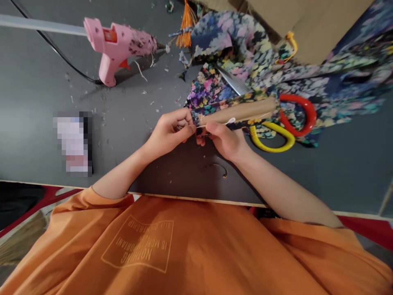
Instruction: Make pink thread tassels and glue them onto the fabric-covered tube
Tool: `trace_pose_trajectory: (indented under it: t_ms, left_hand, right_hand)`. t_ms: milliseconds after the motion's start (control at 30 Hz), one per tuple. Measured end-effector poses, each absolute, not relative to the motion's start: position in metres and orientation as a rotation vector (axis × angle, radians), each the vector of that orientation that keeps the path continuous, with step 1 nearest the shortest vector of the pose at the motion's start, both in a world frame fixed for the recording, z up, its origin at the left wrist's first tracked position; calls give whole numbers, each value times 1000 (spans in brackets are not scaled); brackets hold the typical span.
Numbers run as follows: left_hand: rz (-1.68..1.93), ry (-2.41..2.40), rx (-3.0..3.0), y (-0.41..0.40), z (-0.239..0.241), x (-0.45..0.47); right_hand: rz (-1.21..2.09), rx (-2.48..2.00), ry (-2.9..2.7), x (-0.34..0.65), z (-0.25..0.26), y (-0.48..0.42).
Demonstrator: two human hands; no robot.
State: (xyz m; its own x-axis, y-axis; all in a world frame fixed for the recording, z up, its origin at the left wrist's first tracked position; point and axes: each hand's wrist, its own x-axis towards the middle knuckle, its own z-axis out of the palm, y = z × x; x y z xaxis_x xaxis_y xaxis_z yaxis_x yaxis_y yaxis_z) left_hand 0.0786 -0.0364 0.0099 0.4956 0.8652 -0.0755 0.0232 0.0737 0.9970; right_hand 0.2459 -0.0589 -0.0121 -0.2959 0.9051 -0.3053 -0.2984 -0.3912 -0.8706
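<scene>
My left hand (172,132) and my right hand (225,140) meet over the grey table (129,123), both pinching the near end of a brown cardboard tube (239,112) partly wrapped in floral fabric (211,92). The tube lies almost level and points right. My left fingers are closed on the fabric edge at the tube's left end. My right fingers curl under the tube. Scissors (285,123) with a red and a yellow handle lie just right of my right hand, their blade (235,82) across the fabric.
A pink glue gun (119,45) with its black cord stands at the back left. A blurred-out object (73,141) lies on the left. More floral fabric (337,78) and brown cardboard (310,24) cover the back right. An orange tassel (186,24) and small scraps lie about.
</scene>
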Motion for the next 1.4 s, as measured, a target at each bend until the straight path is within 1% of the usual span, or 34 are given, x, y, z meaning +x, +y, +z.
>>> trace_pose_trajectory:
  t_ms: [267,433,633,833,1000,1200,1400]
  left_hand:
    - [718,862,1379,-38,12,77]
    - [761,886,1353,-41,11,78]
    - [785,903,1361,-40,11,79]
    - [785,937,1322,-39,10,78]
    - [773,903,1374,-37,11,77]
    - [783,880,1481,-38,10,77]
    - [775,858,1453,-35,8,75]
  right_hand:
    - [1729,-1113,-814,244,-7,-58]
    - [1700,-1095,-737,243,-7,-57]
    - [1744,-1080,-811,244,-6,-59]
    - [1775,-916,-1057,248,-15,-60]
    - [1764,-996,-1123,250,-14,-60]
    - [1740,-1129,-1031,247,-11,-63]
    - [1739,-1021,-928,245,-6,-61]
